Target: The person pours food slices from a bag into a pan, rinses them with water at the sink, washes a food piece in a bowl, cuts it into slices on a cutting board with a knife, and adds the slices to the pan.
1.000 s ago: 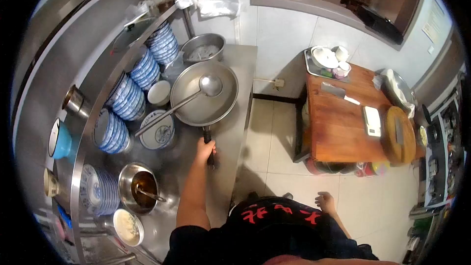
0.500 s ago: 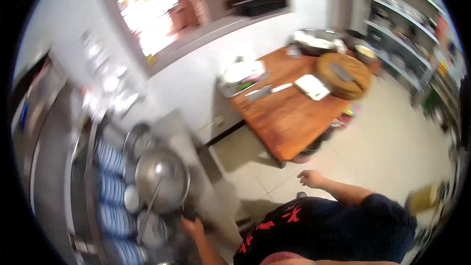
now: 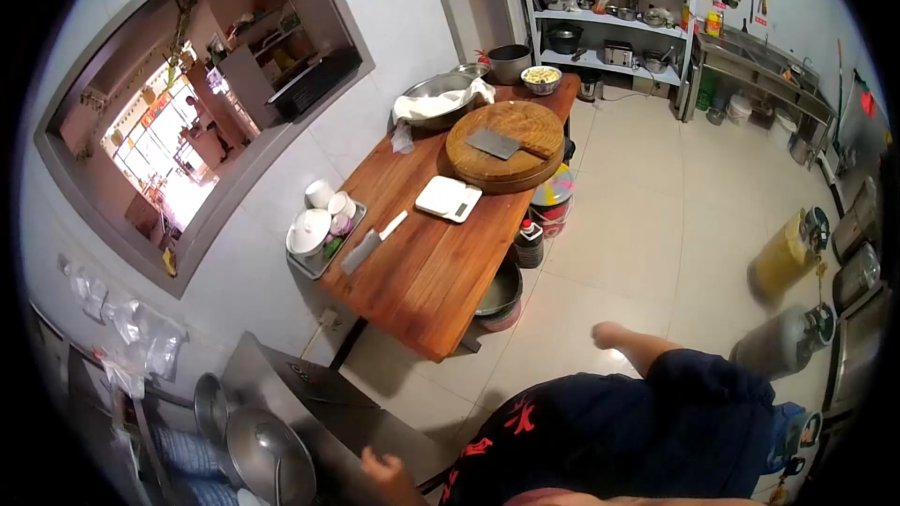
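My left hand (image 3: pixel 386 470) is at the bottom, beside the steel counter (image 3: pixel 309 431). Its fingers are a little apart, and nothing shows in them. My right hand (image 3: pixel 611 335) hangs over the tiled floor, off the near end of the wooden table (image 3: pixel 422 290). I see only its rounded, blurred outline, with the fingers hidden. On the table a cleaver (image 3: pixel 367 245) with a white handle lies flat beside a white kitchen scale (image 3: pixel 449 199). Another cleaver (image 3: pixel 497 143) rests on a thick round chopping board (image 3: pixel 506 169).
A tray (image 3: pixel 323 262) with white lidded pots stands by the wall. At the table's back are a cloth-covered basin (image 3: pixel 431 103) and a bowl (image 3: pixel 542 80). A large steel bowl (image 3: pixel 253 436) holds a ladle (image 3: pixel 275 454). Gas cylinders (image 3: pixel 783 342) stand right; buckets (image 3: pixel 553 206) sit beneath the table.
My view has swung right and steadied, so the table appears farther left and the steel bowl lower. The shelves and gas cylinders are now plain. My right hand's fingers no longer show apart.
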Motion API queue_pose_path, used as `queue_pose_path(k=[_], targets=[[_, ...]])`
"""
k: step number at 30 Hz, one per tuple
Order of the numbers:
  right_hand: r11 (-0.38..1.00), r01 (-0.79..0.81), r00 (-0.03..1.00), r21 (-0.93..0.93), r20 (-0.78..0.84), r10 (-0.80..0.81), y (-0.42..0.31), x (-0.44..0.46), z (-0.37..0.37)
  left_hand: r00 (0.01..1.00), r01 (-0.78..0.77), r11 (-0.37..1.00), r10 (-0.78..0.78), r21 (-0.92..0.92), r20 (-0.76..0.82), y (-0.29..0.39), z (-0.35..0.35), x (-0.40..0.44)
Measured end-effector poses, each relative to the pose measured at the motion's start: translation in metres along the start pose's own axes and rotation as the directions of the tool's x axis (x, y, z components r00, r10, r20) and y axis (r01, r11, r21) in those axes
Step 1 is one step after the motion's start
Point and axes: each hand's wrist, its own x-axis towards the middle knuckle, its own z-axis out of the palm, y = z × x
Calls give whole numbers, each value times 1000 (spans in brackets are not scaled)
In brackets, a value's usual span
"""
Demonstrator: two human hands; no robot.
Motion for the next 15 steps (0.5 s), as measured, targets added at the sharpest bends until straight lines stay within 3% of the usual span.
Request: queue_pose_path(k=[2, 4, 5, 7, 9, 11, 14, 15], targets=[[981, -194, 980, 19, 34, 194, 54, -18, 18, 962, -34, 999, 35, -11, 270, 41, 46, -10], [954, -300, 948, -4, 105, 299, 86, -42, 14, 768, -85, 970, 209, -227, 606, 32, 116, -14], [970, -219, 959, -106, 159, 234, 111, -28, 29, 616, 147, 938, 161, -314, 771, -5, 173, -26], [975, -114, 969, -189, 197, 152, 153, -10, 70, 493, 363, 877, 107, -315, 864, 86, 149, -56], [977, 23, 969, -214, 244, 30, 154, -5, 39, 322, 204, 935, 216, -290, 922, 77, 199, -90], [978, 114, 963, -176, 261, -66, 145, 6, 16, 250, 28, 934, 339, -357, 907, 75, 234, -116], [956, 253, 934, -151, 297, -200, 117, 31, -21, 169, 379, 876, 253, -300, 953, 115, 180, -116], [948, 287, 924, -140, 303, -234, 103, 40, -27, -80, 720, 678, 295, -149, 952, 104, 195, -113]])
